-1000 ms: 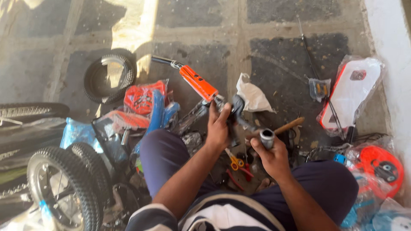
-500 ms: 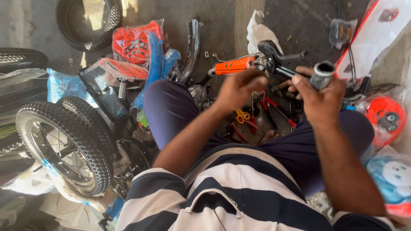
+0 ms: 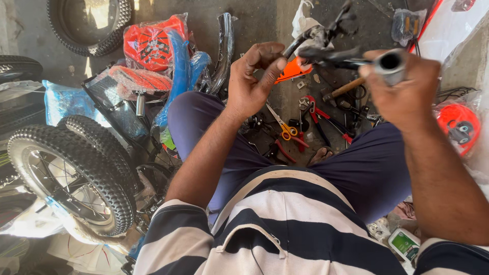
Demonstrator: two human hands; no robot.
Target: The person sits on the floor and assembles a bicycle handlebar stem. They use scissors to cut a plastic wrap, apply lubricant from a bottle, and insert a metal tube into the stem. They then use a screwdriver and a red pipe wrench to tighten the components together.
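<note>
Knobby spoked wheel [image 3: 71, 178] leaning at left, orange-handled scissors [image 3: 285, 127] and red pliers [image 3: 326, 117] lying on floor, hammer [image 3: 341, 90] resting nearby, loose tyre [image 3: 86, 25] sitting top left.

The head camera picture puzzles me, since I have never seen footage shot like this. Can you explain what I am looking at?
The camera sits on a person's head and looks down at their own lap and hands; there is no machine. They sit on a concrete floor among bicycle parts. The left hand pinches a part at the orange-gripped handlebar, while the right hand grips its bare metal tube end. Below lie yellow-handled scissors, red-handled pliers and a hammer. A knobby wheel stands at the left, beside plastic-wrapped parts.
</note>
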